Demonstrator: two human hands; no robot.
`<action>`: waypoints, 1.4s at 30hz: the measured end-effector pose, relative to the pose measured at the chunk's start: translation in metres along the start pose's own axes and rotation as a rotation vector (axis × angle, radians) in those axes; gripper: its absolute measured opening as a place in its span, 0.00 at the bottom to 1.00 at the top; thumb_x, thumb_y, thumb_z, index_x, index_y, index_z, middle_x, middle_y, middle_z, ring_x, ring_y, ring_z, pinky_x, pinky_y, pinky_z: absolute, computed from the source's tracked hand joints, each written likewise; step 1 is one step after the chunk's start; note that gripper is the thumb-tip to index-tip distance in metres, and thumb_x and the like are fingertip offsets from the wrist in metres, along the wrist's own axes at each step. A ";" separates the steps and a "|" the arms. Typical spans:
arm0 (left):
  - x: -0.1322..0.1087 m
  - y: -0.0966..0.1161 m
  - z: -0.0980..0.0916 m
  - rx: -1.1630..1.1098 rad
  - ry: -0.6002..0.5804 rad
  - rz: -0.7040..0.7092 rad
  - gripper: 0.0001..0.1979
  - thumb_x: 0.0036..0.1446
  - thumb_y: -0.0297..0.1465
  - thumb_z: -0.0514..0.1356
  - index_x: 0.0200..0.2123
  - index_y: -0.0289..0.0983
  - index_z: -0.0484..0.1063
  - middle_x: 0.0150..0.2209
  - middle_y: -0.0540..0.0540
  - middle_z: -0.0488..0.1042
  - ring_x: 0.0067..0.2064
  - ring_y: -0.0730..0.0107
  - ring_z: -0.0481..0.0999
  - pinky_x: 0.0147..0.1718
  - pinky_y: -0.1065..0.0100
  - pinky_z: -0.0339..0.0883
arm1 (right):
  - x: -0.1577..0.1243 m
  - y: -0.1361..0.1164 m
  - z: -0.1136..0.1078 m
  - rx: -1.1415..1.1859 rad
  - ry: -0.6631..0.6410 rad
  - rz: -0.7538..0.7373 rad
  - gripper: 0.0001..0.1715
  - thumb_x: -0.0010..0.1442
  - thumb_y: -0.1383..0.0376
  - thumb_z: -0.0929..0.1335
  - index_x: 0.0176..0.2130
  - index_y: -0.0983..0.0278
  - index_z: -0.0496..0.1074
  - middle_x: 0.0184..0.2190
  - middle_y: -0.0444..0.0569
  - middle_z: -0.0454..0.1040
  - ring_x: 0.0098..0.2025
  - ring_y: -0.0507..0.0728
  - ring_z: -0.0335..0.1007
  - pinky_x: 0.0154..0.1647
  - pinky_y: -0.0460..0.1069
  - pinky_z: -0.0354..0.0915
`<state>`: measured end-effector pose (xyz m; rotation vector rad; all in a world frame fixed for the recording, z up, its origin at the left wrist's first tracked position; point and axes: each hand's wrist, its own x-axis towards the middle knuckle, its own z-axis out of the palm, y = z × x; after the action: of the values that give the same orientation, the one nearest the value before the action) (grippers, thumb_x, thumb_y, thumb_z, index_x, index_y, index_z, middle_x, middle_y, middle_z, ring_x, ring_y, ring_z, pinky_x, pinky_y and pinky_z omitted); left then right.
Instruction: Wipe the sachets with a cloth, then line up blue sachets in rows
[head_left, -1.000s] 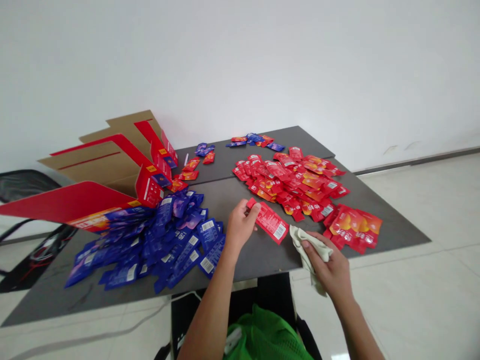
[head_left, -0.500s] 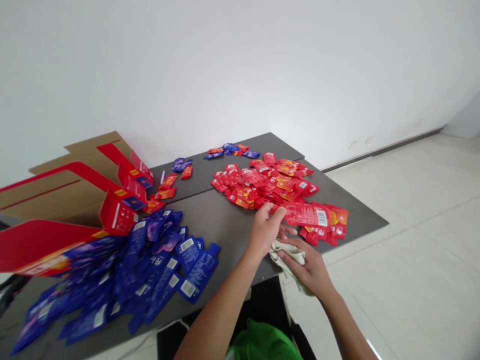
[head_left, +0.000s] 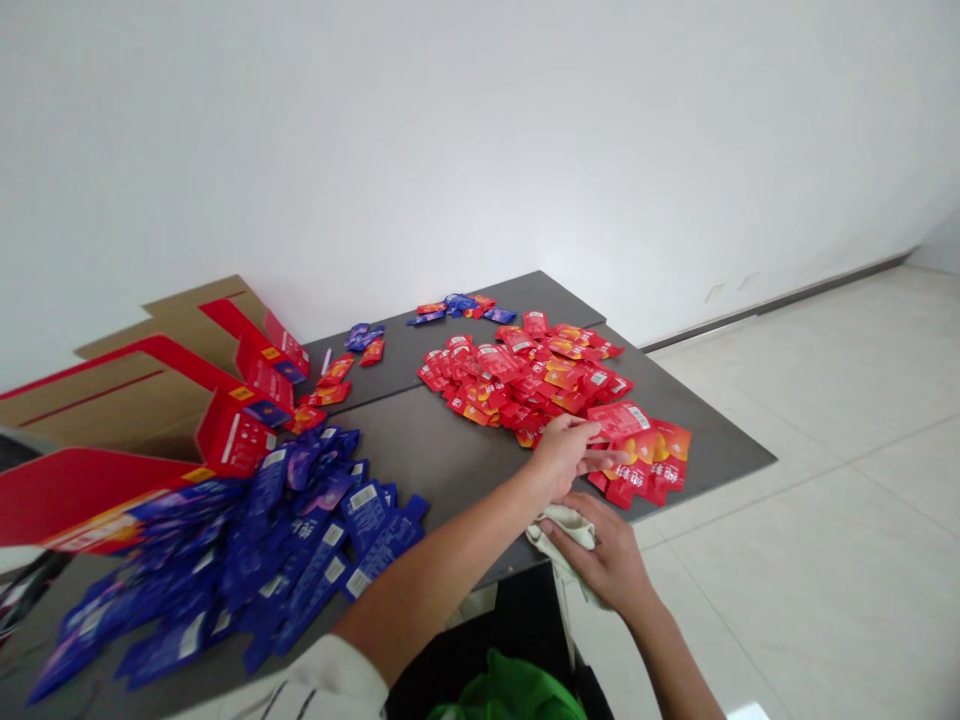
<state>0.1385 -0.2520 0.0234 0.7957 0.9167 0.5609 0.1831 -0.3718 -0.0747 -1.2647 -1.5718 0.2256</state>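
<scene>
My left hand (head_left: 564,456) reaches over the right part of the table, its fingers stretched out and apart. Just beyond its fingertips a red pouch (head_left: 621,420), barcode side up, lies on a small group of red and orange pouches (head_left: 664,468). Closer to the table's front edge, my right hand (head_left: 606,548) is closed around a crumpled whitish cloth (head_left: 574,526). Behind my left hand spreads a larger heap of red pouches (head_left: 517,375).
Blue pouches (head_left: 292,540) form a big heap on the left of the dark table (head_left: 450,470). Open red cardboard boxes (head_left: 169,350) stand behind it. Small red and blue packets (head_left: 459,304) lie towards the white wall (head_left: 480,140).
My left hand has let go of the red pouch it was pinching, and its fingers have spread. That pouch now rests on the small group at the right. My right hand keeps the cloth.
</scene>
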 end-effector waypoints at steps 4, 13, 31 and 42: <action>0.004 -0.002 -0.010 0.180 -0.016 0.015 0.04 0.71 0.24 0.58 0.40 0.36 0.65 0.33 0.46 0.81 0.24 0.73 0.82 0.21 0.79 0.68 | -0.001 0.001 0.000 0.010 -0.029 -0.012 0.13 0.70 0.59 0.73 0.54 0.57 0.77 0.46 0.51 0.85 0.47 0.62 0.84 0.47 0.57 0.80; 0.021 -0.001 -0.031 0.405 -0.043 0.000 0.08 0.71 0.28 0.60 0.36 0.33 0.71 0.34 0.41 0.84 0.20 0.79 0.76 0.16 0.79 0.54 | -0.003 0.002 -0.001 0.006 -0.030 0.008 0.13 0.70 0.59 0.73 0.53 0.56 0.78 0.48 0.48 0.85 0.48 0.60 0.84 0.50 0.53 0.78; 0.023 -0.003 -0.062 0.924 -0.113 0.168 0.18 0.69 0.41 0.63 0.30 0.35 0.76 0.26 0.48 0.82 0.18 0.77 0.70 0.23 0.72 0.62 | -0.004 0.003 0.000 -0.016 -0.028 0.033 0.14 0.69 0.57 0.73 0.53 0.55 0.79 0.48 0.48 0.85 0.48 0.59 0.84 0.50 0.52 0.79; -0.053 0.056 -0.083 1.586 0.288 0.666 0.24 0.77 0.45 0.51 0.33 0.39 0.76 0.34 0.45 0.82 0.36 0.63 0.80 0.33 0.65 0.59 | -0.002 0.001 -0.002 -0.020 -0.020 0.051 0.14 0.69 0.55 0.74 0.51 0.56 0.80 0.48 0.48 0.85 0.47 0.60 0.85 0.48 0.52 0.80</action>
<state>0.0355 -0.2274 0.0625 2.5597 1.3039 0.4304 0.1850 -0.3737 -0.0762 -1.3229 -1.5633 0.2563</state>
